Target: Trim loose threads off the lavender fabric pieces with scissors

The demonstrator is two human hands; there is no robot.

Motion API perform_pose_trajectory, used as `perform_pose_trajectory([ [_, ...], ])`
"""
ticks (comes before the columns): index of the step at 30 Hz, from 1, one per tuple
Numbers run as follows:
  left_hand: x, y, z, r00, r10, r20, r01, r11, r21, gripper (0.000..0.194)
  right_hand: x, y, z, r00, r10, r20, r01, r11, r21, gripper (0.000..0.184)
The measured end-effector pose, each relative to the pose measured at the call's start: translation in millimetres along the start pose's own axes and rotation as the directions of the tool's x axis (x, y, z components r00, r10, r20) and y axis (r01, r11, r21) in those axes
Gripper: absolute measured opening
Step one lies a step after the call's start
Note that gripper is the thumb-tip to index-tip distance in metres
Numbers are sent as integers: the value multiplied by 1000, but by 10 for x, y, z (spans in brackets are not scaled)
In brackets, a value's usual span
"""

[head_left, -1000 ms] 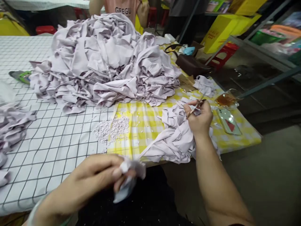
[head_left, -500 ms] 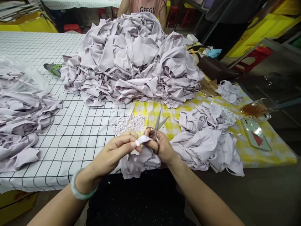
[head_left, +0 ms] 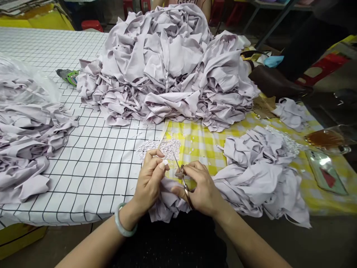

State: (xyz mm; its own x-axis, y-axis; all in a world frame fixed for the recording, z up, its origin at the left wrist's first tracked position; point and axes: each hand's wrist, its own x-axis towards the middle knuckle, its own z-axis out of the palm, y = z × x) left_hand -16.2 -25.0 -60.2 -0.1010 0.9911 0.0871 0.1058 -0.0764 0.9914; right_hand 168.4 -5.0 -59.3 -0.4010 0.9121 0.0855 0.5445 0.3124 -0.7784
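My left hand [head_left: 150,178] pinches a small tab of a pale lilac fabric piece [head_left: 166,201] that hangs over the table's front edge. My right hand [head_left: 201,190] grips small scissors [head_left: 181,177], their blades pointing up and left at the pinched tab. Just beyond my hands lies a little heap of white snippets [head_left: 164,147]. A green bangle [head_left: 122,226] sits on my left wrist.
A huge mound of lilac fabric [head_left: 170,67] fills the table's middle. Smaller piles lie at left [head_left: 28,134] and right [head_left: 262,175]. A phone [head_left: 325,176], a glass cup of brown drink [head_left: 326,139] and a brown bag [head_left: 275,82] are at right. Another person sits behind the mound.
My right hand came from the right pile to meet my left at the table's front edge. The scissors' blades, spread half a second ago, are now closed on the tab.
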Motion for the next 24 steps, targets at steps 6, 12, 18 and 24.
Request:
perform_pose_trajectory([
  [6, 12, -55, 17, 989, 145, 35, -147, 987, 72, 26, 25, -25, 58, 999, -20, 29, 25, 987, -158, 51],
  [12, 23, -118, 23, 981, 182, 70, -185, 982, 41, 24, 59, -13, 95, 1000, -24, 7, 25, 984, -175, 54],
  [18, 38, -118, 46, 981, 166, 97, -170, 985, 28, 21, 90, -31, 109, 1000, -21, -18, 18, 986, -167, 54],
  [24, 36, -105, 57, 975, 193, 114, -199, 979, 45, 22, 99, -40, 103, 1000, -18, -14, 15, 987, -160, 54],
])
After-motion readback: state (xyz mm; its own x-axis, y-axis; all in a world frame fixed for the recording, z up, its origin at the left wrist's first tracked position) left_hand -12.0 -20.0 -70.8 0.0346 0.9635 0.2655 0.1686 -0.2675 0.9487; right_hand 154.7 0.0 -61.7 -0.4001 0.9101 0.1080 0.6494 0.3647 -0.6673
